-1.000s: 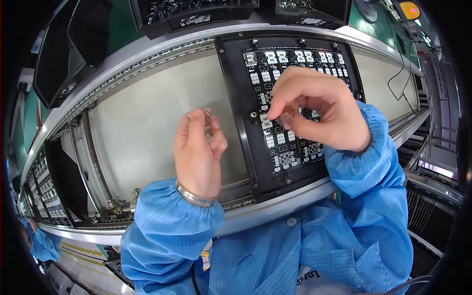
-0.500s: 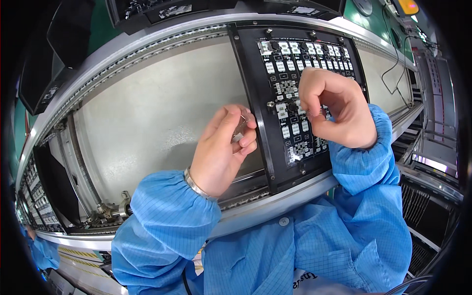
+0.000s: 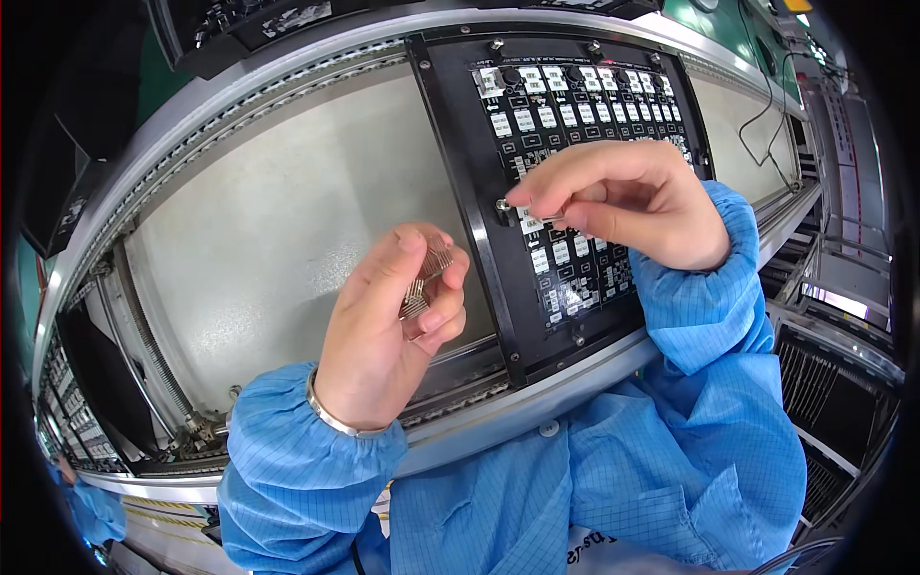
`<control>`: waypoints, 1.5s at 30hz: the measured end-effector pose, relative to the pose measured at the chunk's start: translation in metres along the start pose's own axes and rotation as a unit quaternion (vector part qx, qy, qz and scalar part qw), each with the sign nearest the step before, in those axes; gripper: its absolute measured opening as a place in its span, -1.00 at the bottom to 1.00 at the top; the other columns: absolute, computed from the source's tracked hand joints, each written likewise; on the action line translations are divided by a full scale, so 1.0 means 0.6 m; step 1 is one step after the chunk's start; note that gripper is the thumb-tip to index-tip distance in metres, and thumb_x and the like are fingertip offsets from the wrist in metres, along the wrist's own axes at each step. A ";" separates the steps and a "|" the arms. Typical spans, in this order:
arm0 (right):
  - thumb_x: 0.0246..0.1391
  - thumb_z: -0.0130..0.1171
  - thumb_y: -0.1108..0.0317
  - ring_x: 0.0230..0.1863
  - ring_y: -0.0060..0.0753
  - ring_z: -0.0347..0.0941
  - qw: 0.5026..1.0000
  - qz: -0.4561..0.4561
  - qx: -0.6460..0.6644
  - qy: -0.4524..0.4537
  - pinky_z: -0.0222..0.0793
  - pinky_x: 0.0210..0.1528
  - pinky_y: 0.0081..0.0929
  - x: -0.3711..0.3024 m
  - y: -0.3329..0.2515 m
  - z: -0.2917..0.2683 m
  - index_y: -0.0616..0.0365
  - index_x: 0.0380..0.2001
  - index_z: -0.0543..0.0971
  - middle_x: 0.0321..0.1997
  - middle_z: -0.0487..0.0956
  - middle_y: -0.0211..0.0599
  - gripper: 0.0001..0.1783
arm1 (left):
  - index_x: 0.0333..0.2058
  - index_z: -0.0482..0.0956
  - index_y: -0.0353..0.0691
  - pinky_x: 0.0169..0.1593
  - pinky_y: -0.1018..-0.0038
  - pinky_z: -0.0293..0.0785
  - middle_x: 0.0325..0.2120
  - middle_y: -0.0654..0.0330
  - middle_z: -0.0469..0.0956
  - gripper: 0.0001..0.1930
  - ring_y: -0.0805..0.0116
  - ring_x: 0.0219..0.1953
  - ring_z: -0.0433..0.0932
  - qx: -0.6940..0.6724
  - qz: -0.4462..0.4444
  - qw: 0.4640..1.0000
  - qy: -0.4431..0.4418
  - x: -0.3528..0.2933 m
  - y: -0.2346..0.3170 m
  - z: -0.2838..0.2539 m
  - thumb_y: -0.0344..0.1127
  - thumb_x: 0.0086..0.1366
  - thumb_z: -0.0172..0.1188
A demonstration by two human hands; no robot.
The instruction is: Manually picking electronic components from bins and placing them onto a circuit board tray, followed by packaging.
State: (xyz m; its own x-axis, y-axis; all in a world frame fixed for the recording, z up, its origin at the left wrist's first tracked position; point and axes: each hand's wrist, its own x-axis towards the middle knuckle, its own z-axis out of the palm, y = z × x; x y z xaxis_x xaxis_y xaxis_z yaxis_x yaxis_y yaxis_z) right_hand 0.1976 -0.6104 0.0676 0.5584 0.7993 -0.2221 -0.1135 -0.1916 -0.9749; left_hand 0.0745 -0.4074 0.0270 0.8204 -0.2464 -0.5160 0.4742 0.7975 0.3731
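Observation:
My left hand [image 3: 369, 321], palm up with curled fingers, holds several small metal-pinned parts [image 3: 414, 301] that look like pin headers. It hovers over the pale plate left of the black carrier frame [image 3: 453, 144]. Over the dark circuit board panel [image 3: 575, 286] in that frame, my right hand [image 3: 647, 196] pinches a small part with thin metal pins [image 3: 553, 218] between thumb and fingers. Its fingertips are close to a metal knob [image 3: 504, 205] at the frame's left side; whether they touch the board I cannot tell. Part of the panel is hidden under this hand.
A chain conveyor rail [image 3: 278, 101] runs along the far side of the line. Further boards [image 3: 81, 398] stand at the far left. Black bins [image 3: 259, 24] line the back. A cable [image 3: 767, 134] hangs at the right. Another person's blue sleeve [image 3: 94, 508] shows at lower left.
My right hand has moved left across the panel, its pinch now nearer the frame's left side. My left hand has shifted left and slightly down, showing more of its pinned parts. The view has shifted slightly.

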 end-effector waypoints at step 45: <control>-0.28 0.27 0.58 -0.32 -0.11 0.47 0.831 -0.232 -0.503 0.037 0.43 -0.28 -0.33 0.013 0.031 0.053 0.30 -0.18 0.49 -0.31 0.53 -0.15 -0.55 | -0.23 0.36 -0.20 -0.52 0.68 0.10 -0.47 0.28 0.32 -0.78 0.64 -0.60 0.13 -0.016 0.009 0.999 0.032 0.002 0.009 0.019 -0.19 0.42 -0.17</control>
State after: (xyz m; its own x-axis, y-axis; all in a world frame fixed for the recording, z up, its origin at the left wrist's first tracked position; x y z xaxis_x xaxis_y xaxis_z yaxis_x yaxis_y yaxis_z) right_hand 0.1738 -0.5896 0.0470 0.4035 0.8898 0.2132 0.8531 -0.2816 -0.4391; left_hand 0.0815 -0.4095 0.0372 0.8062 -0.1977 -0.5576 0.4483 0.8192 0.3577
